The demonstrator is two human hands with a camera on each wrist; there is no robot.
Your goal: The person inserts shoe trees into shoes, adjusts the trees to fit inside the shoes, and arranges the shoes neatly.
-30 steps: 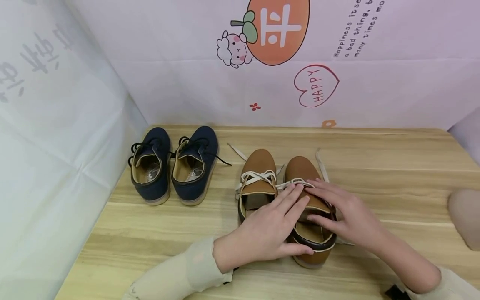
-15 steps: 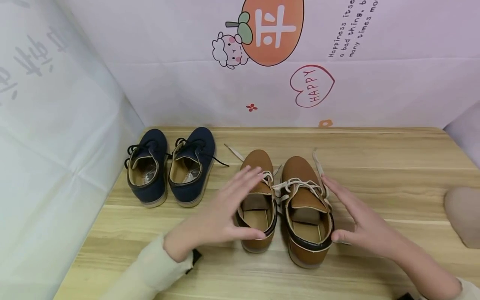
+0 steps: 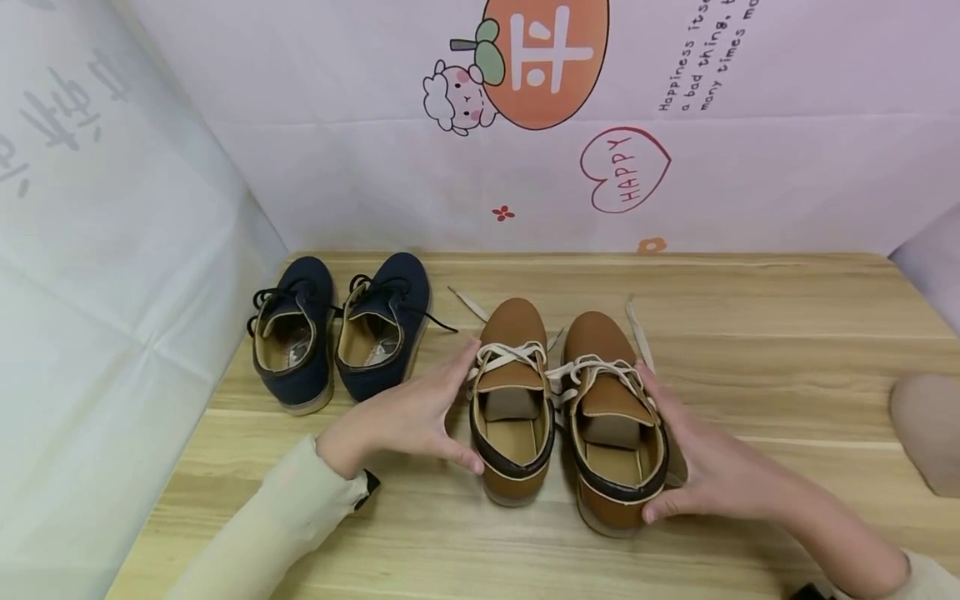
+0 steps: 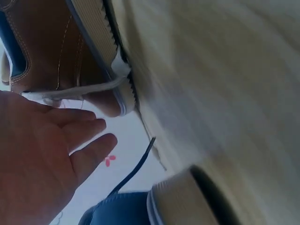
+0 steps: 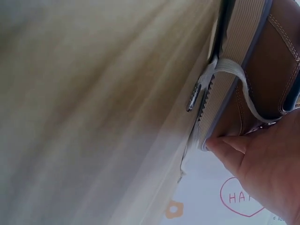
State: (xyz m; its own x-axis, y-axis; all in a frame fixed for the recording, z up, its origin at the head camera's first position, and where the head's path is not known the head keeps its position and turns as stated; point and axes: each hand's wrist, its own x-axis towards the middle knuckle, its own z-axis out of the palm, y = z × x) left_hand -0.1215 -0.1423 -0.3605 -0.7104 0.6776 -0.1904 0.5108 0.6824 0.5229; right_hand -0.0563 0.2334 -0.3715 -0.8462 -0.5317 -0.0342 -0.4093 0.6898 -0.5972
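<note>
Two brown lace-up shoes with white laces stand side by side on the wooden table, toes pointing away. Beside the left brown shoe (image 3: 513,329) my left hand (image 3: 412,421) is spread, fingertips close to its laces and thumb near its heel. In the left wrist view the fingers (image 4: 84,129) are extended under that shoe's side. Along the outer side of the right brown shoe (image 3: 600,337) lies my right hand (image 3: 712,467), fingers extended and thumb at the heel. The right wrist view shows its fingertips (image 5: 225,149) against the shoe near the sole.
A pair of navy shoes (image 3: 296,379) with black laces stands at the table's left, close to my left forearm. White printed sheets (image 3: 360,167) rise behind and to the left. A beige rounded object (image 3: 926,433) lies at the right edge of the table (image 3: 780,333).
Both hands were over the right brown shoe's laces, then drew apart. The left hand moved left past the left shoe; the right hand moved to the right shoe's outer side. The shoes stayed put.
</note>
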